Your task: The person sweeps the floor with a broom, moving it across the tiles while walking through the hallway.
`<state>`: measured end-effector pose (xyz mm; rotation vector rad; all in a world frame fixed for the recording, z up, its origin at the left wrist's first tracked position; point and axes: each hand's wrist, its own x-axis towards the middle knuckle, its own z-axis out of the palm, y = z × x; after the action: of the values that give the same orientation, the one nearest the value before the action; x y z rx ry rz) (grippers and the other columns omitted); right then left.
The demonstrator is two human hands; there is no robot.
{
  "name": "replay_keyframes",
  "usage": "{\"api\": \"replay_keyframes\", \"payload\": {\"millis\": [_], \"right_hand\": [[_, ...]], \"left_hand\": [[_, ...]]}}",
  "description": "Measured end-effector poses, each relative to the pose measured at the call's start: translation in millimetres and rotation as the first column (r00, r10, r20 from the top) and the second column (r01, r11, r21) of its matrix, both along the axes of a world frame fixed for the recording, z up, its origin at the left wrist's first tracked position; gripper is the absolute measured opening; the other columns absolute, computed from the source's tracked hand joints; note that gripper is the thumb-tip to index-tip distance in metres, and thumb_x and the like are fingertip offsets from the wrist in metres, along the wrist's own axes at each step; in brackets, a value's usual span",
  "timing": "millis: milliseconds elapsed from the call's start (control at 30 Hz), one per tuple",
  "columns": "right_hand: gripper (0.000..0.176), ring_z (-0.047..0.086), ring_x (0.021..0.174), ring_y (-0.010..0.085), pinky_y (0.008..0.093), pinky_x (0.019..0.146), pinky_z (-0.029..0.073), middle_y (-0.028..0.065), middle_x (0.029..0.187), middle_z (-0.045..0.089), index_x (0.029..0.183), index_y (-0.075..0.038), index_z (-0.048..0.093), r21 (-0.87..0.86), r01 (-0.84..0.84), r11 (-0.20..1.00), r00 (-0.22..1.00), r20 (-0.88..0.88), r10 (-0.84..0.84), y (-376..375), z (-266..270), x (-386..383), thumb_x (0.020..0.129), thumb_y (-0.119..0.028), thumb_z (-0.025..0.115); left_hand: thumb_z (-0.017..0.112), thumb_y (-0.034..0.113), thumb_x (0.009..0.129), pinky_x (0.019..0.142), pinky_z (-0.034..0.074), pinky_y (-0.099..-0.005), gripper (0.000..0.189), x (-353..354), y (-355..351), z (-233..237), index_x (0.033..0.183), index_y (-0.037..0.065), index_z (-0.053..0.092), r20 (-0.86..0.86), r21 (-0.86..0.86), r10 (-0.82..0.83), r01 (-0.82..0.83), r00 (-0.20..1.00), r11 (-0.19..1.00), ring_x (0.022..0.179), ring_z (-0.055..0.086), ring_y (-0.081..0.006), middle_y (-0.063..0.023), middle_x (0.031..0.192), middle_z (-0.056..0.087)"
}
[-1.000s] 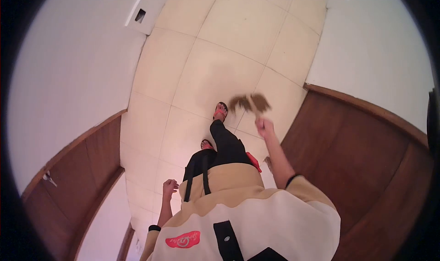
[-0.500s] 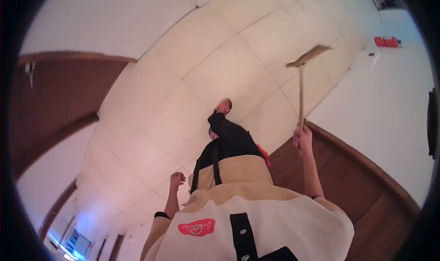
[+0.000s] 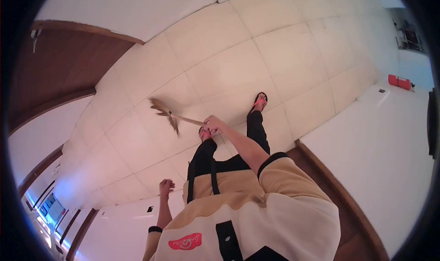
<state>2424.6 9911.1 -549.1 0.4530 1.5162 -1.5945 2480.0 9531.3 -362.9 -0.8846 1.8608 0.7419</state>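
Note:
My right hand point(image 3: 212, 124) is closed round the handle of a broom point(image 3: 188, 120). The broom points to the left across the front of my body. Its straw bristles point(image 3: 160, 107) splay out over the tiled floor point(image 3: 229, 73), ahead of my left foot point(image 3: 204, 133). Down at my left side, my left hand point(image 3: 167, 187) hangs with its fingers curled in and nothing in them. My right foot point(image 3: 259, 101) is set further forward and to the right.
White walls line the passage. A brown door point(image 3: 68, 59) with a metal handle is on the left; another brown door point(image 3: 316, 178) is close on my right. A red fire extinguisher point(image 3: 399, 82) stands by the right wall. Dark items point(image 3: 409, 39) are at the far right.
My right hand has swung the broom from the right side across to the left, in front of my body. My feet have moved apart in a step. The view has shifted.

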Motion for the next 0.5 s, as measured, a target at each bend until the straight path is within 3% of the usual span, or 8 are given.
{"api": "replay_keyframes", "payload": {"millis": [67,100,133,167,200,300,433,500], "right_hand": [[0.029,0.046,0.043,0.0108,0.0243,0.038,0.037,0.0016,0.058,0.051,0.088,-0.003,0.059,-0.036,0.276,0.96,0.943,0.204,-0.264,85.7,-21.8,5.0,0.06,-0.009,0.06],[0.032,0.048,0.049,0.0094,0.0237,0.04,0.038,0.0022,0.063,0.053,0.091,-0.003,0.059,-0.13,0.35,0.928,0.934,0.132,-0.333,148.2,-30.2,24.8,0.06,-0.008,0.06],[0.032,0.048,0.053,0.0077,0.0229,0.04,0.037,0.0017,0.062,0.053,0.094,-0.003,0.058,-0.013,0.234,0.972,0.972,0.021,-0.233,208.6,-60.6,45.5,0.063,-0.01,0.057],[0.031,0.045,0.048,0.006,0.0208,0.037,0.033,0.0005,0.061,0.052,0.095,-0.003,0.058,0.239,0.339,0.91,0.941,-0.069,-0.333,276.7,-49.5,66.7,0.066,-0.012,0.056],[0.032,0.041,0.044,0.0045,0.0186,0.034,0.03,-0.0001,0.061,0.051,0.096,-0.004,0.057,0.251,0.335,0.908,0.916,0.137,-0.376,352.4,50.5,60.3,0.066,-0.013,0.056],[0.024,0.032,0.038,0.0024,0.0171,0.03,0.024,-0.0017,0.056,0.044,0.091,-0.003,0.055,0.332,0.559,0.76,0.765,0.147,-0.627,532.7,61.0,122.2,0.067,-0.004,0.052],[0.027,0.033,0.035,0.0051,0.0194,0.03,0.025,-0.001,0.051,0.042,0.093,0.003,0.052,0.635,0.61,0.474,0.691,-0.133,-0.711,658.4,85.1,150.1,0.066,-0.001,0.051],[0.029,0.037,0.039,0.0052,0.019,0.032,0.029,0.0001,0.054,0.044,0.098,0.005,0.049,0.528,0.795,0.299,0.524,-0.347,-0.778,687.0,111.9,153.4,0.072,-0.008,0.051]], "left_hand": [[0.048,0.02,0.075,0.042,0.042,-0.0243,0.015,8.8,20.7,21.2,0.078,0.006,0.052,-0.025,-0.073,0.037,-0.039,0.999,0.997,0.054,0.055,-0.0125,-0.0056,0.063,0.057],[0.048,0.02,0.075,0.041,0.042,-0.0246,0.016,21.7,27.9,29.9,0.078,0.005,0.052,0.011,-0.085,0.026,-0.025,1.0,0.996,0.053,0.055,-0.0129,-0.0062,0.063,0.057],[0.047,0.02,0.075,0.04,0.042,-0.0249,0.016,33.1,32.8,33.1,0.078,0.005,0.052,0.04,-0.092,0.012,-0.009,0.999,0.996,0.052,0.055,-0.0133,-0.0067,0.063,0.057],[0.047,0.021,0.076,0.04,0.042,-0.0246,0.017,43.6,45.9,37.1,0.078,0.005,0.052,0.095,-0.112,0.024,-0.013,0.995,0.994,0.051,0.054,-0.0136,-0.0071,0.063,0.057],[0.047,0.021,0.076,0.04,0.042,-0.0243,0.018,55.8,61.8,40.2,0.078,0.004,0.052,0.15,-0.129,0.034,-0.014,0.988,0.991,0.049,0.054,-0.0138,-0.0074,0.063,0.057],[0.048,0.022,0.076,0.041,0.044,-0.0249,0.02,78.0,117.2,44.3,0.077,0.003,0.055,0.184,-0.094,-0.056,0.075,0.981,0.993,0.049,0.053,-0.0132,-0.0067,0.062,0.056],[0.05,0.023,0.075,0.042,0.044,-0.0246,0.024,71.1,187.9,45.0,0.077,0.0,0.057,0.142,-0.11,-0.226,0.243,0.964,0.964,0.053,0.053,-0.012,-0.0058,0.062,0.056],[0.05,0.024,0.076,0.042,0.044,-0.0246,0.023,62.1,200.2,37.6,0.076,0.002,0.056,0.099,-0.061,-0.13,0.137,0.987,0.989,0.053,0.054,-0.0126,-0.0061,0.063,0.057]]}}
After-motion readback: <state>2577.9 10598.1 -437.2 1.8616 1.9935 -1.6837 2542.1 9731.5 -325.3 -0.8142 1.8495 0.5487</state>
